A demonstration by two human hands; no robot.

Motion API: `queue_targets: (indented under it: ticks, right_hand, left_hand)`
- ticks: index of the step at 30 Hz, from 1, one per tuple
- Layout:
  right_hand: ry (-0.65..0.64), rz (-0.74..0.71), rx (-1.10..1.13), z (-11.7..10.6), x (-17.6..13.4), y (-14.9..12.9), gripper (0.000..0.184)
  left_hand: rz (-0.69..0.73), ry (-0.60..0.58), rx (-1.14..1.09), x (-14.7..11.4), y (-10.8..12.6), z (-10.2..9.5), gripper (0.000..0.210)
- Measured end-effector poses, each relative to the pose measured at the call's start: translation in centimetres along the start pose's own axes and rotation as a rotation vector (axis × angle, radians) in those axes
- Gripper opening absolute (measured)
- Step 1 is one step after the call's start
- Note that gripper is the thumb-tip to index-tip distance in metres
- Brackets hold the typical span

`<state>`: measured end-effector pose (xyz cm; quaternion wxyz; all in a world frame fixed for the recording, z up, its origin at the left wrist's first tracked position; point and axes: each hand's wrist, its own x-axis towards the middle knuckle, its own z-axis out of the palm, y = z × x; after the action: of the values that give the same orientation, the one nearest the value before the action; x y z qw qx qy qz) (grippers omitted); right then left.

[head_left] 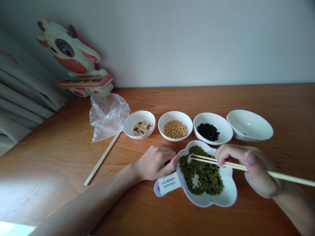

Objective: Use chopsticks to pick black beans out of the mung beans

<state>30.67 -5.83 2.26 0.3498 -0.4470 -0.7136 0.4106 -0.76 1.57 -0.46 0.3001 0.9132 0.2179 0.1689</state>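
My left hand (157,162) is curled, with thumb and forefinger pinching the left rim of a white, flower-shaped dish (228,193) edged in lilac. Green mung beans (205,183) mixed with darker beans are spread over its floor, and a paper label (169,183) is stuck on its handle. My right hand (253,167) grips a pair of wooden chopsticks (233,165) from the right. Their tips reach over the beans on the dish's left side, close together; a small dark bean seems to be at them, but it is too small to be sure.
Behind the dish stand white bowls in a row: one with peanuts and pale flakes (142,127), one with soybeans (176,128), one with black beans (208,131), and a bowl (251,126) with a dark speck. Leftward lie spare chopsticks (102,160), a plastic bag (108,113) and a cow toy (78,62).
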Motion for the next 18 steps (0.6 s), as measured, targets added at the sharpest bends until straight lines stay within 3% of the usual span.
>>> queue_targets:
  ticks: [13,18]
  right_hand:
    - [0.018,0.007,0.004,0.13,0.09,-0.08,0.072]
    - [0.105,-0.016,0.102,-0.21,-0.03,0.22,0.077]
  left_hand:
    - [-0.004,-0.002,0.004,-0.07,0.02,-0.04,0.042]
    - [0.007,0.007,0.021,-0.04,-0.02,0.03,0.043]
